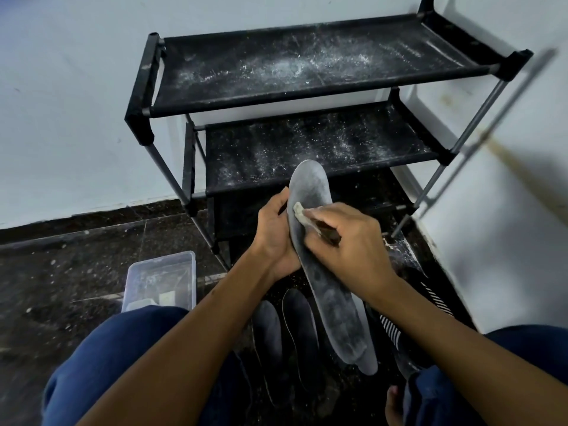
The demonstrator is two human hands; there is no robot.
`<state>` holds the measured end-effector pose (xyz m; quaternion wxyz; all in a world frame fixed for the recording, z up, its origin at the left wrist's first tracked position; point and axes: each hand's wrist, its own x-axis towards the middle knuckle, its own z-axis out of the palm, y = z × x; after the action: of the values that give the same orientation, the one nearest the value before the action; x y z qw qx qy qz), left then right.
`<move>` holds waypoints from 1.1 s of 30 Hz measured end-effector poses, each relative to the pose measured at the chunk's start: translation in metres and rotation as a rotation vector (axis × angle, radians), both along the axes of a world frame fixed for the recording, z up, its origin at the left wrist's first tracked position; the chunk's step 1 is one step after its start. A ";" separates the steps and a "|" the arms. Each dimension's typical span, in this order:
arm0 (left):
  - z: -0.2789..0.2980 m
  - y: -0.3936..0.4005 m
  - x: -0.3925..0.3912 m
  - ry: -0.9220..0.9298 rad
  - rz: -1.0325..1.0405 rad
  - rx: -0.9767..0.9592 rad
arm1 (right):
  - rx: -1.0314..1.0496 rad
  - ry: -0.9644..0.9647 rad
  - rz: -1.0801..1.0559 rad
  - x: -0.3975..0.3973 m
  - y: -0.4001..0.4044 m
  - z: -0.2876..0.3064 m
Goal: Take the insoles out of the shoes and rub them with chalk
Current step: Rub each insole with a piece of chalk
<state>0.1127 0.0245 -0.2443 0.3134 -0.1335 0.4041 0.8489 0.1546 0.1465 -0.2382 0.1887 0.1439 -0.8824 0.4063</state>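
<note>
A long grey insole [325, 281], dusted white, is held up lengthwise in front of me, toe end pointing away. My left hand [275, 233] grips its left edge near the middle. My right hand [350, 241] pinches a small white piece of chalk [299, 212] and presses it against the insole's upper face. Two dark insoles [284, 333] lie side by side on the floor below. A black shoe with white stripes [399, 330] lies on the floor to the right, partly hidden by my right forearm.
A black two-tier shoe rack [307, 69], speckled with chalk dust, stands against the white wall ahead. A clear plastic box [159, 281] with chalk pieces sits on the dark floor at left. My knees in blue trousers frame the bottom of the view.
</note>
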 end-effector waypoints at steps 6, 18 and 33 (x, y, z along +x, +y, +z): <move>-0.001 -0.003 0.002 0.021 -0.037 -0.001 | 0.048 0.064 0.029 -0.007 0.003 -0.003; 0.002 0.003 0.006 0.046 -0.050 0.003 | -0.083 0.063 0.058 0.008 -0.012 -0.006; -0.010 0.008 0.007 0.077 -0.122 0.029 | -0.081 0.069 -0.071 -0.013 -0.002 0.007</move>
<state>0.1193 0.0325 -0.2539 0.3507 -0.0714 0.4109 0.8385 0.1418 0.1447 -0.2313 0.2391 0.1187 -0.8627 0.4295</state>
